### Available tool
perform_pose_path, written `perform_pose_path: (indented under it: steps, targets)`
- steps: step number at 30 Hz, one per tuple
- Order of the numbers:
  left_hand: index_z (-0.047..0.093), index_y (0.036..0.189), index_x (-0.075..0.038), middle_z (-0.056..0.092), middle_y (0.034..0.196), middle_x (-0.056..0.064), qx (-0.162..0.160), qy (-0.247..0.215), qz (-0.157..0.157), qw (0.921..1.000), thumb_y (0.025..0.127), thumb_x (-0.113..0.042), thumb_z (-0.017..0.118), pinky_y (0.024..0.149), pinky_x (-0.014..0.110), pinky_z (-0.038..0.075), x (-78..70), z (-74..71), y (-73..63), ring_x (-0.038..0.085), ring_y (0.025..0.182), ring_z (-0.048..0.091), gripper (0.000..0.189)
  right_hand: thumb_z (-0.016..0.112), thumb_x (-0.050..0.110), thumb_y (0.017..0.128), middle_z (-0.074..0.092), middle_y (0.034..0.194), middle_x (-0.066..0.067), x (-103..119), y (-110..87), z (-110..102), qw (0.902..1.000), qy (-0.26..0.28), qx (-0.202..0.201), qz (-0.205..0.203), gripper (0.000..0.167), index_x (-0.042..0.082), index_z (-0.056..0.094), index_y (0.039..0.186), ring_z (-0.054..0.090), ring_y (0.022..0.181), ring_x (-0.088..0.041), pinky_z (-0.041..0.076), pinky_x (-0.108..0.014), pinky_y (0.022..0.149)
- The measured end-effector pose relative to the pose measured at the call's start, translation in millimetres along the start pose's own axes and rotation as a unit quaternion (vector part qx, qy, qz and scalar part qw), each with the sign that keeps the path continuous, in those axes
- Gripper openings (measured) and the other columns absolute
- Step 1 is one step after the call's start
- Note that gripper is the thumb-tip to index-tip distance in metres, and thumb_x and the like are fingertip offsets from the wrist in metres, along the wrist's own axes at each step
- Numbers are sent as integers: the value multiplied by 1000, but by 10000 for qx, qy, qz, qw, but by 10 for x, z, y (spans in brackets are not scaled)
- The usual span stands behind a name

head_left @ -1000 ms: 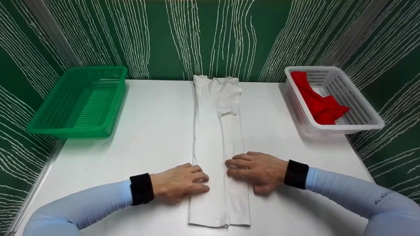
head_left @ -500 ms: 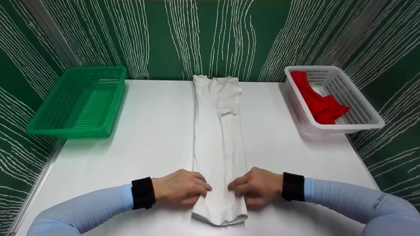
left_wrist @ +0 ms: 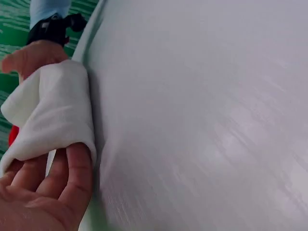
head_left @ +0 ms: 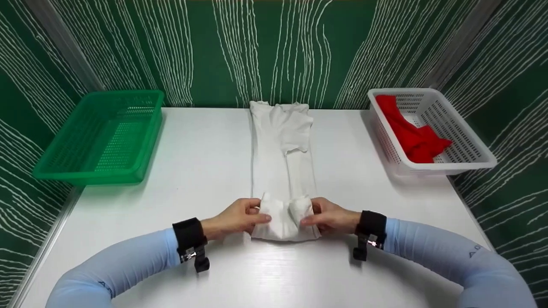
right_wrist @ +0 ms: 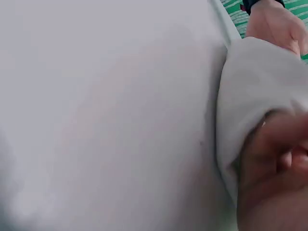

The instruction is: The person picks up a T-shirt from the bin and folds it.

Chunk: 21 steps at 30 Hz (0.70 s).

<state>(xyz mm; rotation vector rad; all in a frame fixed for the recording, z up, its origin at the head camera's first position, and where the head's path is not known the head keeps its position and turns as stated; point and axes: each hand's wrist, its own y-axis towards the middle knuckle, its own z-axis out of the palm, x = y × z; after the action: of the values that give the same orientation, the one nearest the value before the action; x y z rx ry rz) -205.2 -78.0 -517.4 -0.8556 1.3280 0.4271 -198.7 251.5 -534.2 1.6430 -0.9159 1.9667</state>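
A white T-shirt (head_left: pixel 270 154), folded into a long narrow strip, lies down the middle of the table with a short sleeve showing near its far end. Its near end is lifted and turned back over the strip. My left hand (head_left: pixel 236 217) pinches the left side of that turned-up end, thumb on top. On the right side my right hand (head_left: pixel 336 217) grips it the same way. In the left wrist view, the fingers (left_wrist: pixel 79 168) of my left hand reach inside the fold of the shirt (left_wrist: pixel 60 106). The right wrist view shows my right fingers (right_wrist: pixel 260 149) tucked under the cloth.
A green plastic basket (head_left: pixel 143 158) stands at the back left of the white table (head_left: pixel 205 162). At the back right is a white basket (head_left: pixel 462 166) with a red cloth (head_left: pixel 413 137) in it. Green walls with white lines enclose the table on three sides.
Both hands went from resting on the flat shirt to gripping its near end. That end has been lifted and folded away from me, so the strip is shorter.
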Motion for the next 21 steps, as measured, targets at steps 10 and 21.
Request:
perform_pose_path:
  steps: [10,21]
  targets:
    - [70,121,9,78,94,15,-1578,1121,1504,9695,112,-3,59,64,19,52,-218,-138,115,4,71,62,19,74,4,103,77,90,13,341,210,-96,9744,-625,-2146,-241,19,-2,80,120,68,82,-3,59,-20,75]
    - [67,132,0,79,102,16,-2671,1816,1607,9327,114,-17,56,80,32,57,-545,-725,1115,16,87,69,28,76,17,104,61,78,10,735,944,-711,9196,-917,-3813,-231,23,1,77,120,56,74,-7,46,-22,67]
